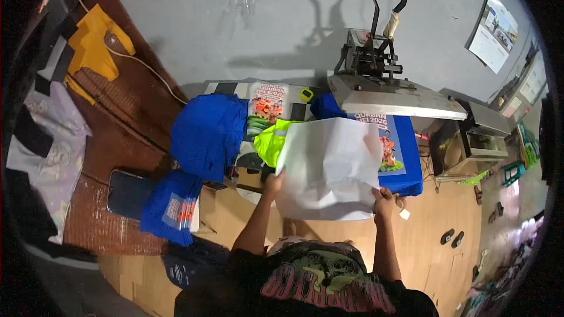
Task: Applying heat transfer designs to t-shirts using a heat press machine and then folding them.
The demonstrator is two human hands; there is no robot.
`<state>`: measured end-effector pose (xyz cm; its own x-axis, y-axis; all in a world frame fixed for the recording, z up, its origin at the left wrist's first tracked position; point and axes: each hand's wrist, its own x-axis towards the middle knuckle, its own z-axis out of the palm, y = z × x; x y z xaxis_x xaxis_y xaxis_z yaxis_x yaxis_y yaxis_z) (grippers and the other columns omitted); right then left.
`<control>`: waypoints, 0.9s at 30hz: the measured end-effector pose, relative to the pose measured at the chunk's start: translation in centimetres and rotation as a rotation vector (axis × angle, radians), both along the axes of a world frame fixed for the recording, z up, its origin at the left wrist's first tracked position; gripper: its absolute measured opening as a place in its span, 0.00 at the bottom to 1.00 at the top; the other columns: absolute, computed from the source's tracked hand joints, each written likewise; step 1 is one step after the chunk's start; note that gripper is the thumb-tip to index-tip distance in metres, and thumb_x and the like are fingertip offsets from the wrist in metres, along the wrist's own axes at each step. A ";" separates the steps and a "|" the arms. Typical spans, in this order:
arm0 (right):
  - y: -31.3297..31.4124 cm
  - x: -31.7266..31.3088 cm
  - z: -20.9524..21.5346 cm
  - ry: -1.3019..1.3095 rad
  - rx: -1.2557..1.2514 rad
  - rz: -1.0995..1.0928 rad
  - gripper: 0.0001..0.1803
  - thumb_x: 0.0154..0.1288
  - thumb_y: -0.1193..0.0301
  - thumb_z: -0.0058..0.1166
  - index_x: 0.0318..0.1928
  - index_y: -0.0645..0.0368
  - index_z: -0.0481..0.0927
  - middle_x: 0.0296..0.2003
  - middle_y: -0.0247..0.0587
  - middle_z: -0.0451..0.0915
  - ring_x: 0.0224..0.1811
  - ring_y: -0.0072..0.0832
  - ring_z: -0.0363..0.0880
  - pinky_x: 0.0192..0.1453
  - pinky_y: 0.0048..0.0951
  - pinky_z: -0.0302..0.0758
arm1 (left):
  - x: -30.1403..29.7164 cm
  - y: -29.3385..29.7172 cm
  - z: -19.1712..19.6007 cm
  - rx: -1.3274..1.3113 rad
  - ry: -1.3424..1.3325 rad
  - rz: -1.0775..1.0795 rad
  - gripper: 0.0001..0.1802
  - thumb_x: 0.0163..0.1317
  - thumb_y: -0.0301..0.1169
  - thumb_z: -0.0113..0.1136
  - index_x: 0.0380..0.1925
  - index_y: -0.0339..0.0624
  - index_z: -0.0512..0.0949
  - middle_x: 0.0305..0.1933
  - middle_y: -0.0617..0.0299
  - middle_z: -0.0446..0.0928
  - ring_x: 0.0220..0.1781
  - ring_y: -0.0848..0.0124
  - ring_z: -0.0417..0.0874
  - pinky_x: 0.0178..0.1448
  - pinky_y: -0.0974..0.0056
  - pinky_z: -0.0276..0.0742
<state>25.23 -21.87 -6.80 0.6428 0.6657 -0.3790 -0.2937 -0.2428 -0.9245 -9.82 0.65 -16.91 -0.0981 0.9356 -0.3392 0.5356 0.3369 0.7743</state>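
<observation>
A large white sheet of paper point(332, 167), creased across its middle, spans both my hands. My left hand point(272, 185) pinches its left edge, and my right hand point(383, 202) grips its lower right corner. The sheet partly covers a blue shirt point(411, 158) on the bed of a heat press; a printed transfer film point(392, 152) lies on the shirt, its left part hidden by the paper. Above and behind, the press's metal upper plate point(399, 101) is raised. Bright yellow-green cloth point(272, 142) shows beside the sheet's left edge.
Left of the press are a stack of blue shirts point(208, 132), printed films point(267, 105) and a small yellow timer-like device point(306, 94). Nearer stands another blue pile point(171, 205), beside a dark tablet or phone point(124, 192). An open metal box point(476, 147) stands right of the press.
</observation>
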 end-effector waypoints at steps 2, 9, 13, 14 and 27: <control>0.2 -0.8 0.1 -0.047 0.014 -0.072 0.05 0.62 0.72 0.62 0.33 0.57 0.79 0.24 0.27 0.75 0.24 0.16 0.68 0.28 0.19 0.65 | -2.1 1.3 -1.7 -0.344 -0.228 -0.282 0.18 0.60 0.34 0.66 0.45 0.37 0.75 0.41 0.51 0.78 0.42 0.63 0.78 0.45 0.58 0.76; 4.7 -8.7 -0.8 -0.699 0.058 -0.134 0.11 0.58 0.74 0.66 0.38 0.57 0.76 0.25 0.28 0.74 0.24 0.16 0.66 0.28 0.20 0.62 | -7.4 7.6 7.3 0.581 -0.178 -0.201 0.15 0.62 0.26 0.63 0.48 0.36 0.75 0.43 0.58 0.80 0.43 0.70 0.79 0.48 0.63 0.75; 10.7 -15.0 2.7 -0.777 0.071 -0.054 0.23 0.57 0.73 0.66 0.51 0.60 0.71 0.37 0.45 0.77 0.37 0.31 0.75 0.40 0.30 0.70 | -12.5 14.4 12.6 0.651 -0.335 0.020 0.24 0.54 0.21 0.67 0.52 0.39 0.72 0.42 0.54 0.78 0.46 0.67 0.79 0.51 0.61 0.76; 12.2 -16.3 3.5 -0.946 0.196 -0.026 0.26 0.56 0.72 0.66 0.54 0.60 0.70 0.41 0.51 0.75 0.43 0.37 0.75 0.45 0.38 0.72 | -13.8 15.7 13.6 0.613 -0.154 0.000 0.23 0.55 0.21 0.66 0.52 0.41 0.73 0.44 0.52 0.78 0.46 0.64 0.80 0.51 0.59 0.76; 22.9 -24.4 -2.3 -1.245 -0.255 0.917 0.39 0.66 0.40 0.45 0.71 0.46 0.61 0.75 0.49 0.50 0.78 0.44 0.43 0.72 0.66 0.46 | -14.5 23.2 17.2 0.613 0.564 -0.293 0.23 0.55 0.39 0.65 0.52 0.45 0.79 0.56 0.43 0.74 0.59 0.48 0.75 0.61 0.52 0.73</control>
<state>0.87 1.03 -9.08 0.0531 0.9938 -0.0976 0.9243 -0.0859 -0.3718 -24.31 23.84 0.31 0.1728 0.9508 0.2572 0.8923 -0.2617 0.3679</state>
